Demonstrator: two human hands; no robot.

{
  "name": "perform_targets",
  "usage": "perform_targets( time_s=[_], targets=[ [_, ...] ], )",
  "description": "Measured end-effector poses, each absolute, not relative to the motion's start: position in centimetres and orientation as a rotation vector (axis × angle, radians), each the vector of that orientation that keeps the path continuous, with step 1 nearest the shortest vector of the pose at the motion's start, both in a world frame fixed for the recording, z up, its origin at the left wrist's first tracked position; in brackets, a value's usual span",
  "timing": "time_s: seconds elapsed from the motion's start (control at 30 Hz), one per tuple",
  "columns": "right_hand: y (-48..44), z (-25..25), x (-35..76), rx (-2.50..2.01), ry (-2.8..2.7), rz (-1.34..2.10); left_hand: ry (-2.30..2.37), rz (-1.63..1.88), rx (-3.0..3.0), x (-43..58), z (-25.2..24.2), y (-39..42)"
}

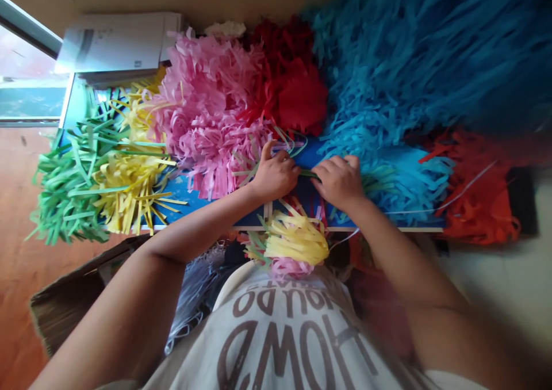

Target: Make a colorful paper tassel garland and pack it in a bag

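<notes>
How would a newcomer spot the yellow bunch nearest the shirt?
Find the blue table and follow its near edge to the printed shirt. The yellow bunch shows there, below the left hand and right hand. Unlike the yellow pile on the left, it has pink strips along its shirt side.

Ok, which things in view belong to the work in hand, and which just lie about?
Seemingly part of the work:
green strip between the left hand and right hand
yellow-and-pink bundle
pink heap, yellow heap, green heap, blue heap, red heap, orange heap

Seemingly lying about:
white papers
cardboard box
</notes>
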State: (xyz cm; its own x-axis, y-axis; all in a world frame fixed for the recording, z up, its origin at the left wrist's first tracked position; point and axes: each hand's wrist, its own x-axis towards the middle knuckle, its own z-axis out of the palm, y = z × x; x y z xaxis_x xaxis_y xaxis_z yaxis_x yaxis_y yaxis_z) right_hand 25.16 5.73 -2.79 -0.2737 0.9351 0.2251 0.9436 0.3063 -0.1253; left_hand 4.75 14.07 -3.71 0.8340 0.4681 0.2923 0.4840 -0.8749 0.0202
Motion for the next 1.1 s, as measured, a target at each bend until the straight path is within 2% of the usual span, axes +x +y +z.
perform_targets(
  time_s=[0.47,0.8,0.9,1.1],
  targets=[
    [4.7,-5.0,28.7,-1.785,-1.957,0.259,-1.121,-0.549,-3.214,2.2,-4.4,15.1],
    [5.9,-4.8,28.4,-1.910,-1.953,0.290,-1.153,-0.461,-3.156,3.0,-4.3,15.5],
    [6.0,-3.7,27.6,-1.930,-2.081,0.157,-1.051,-0.449,-3.102,3.2,-3.7,15.5],
    [5.5,-1.6,26.3,-1.613,-2.489,-0.089,-0.420,-0.440,-3.148,3.7,-3.0,15.2]
  ],
)
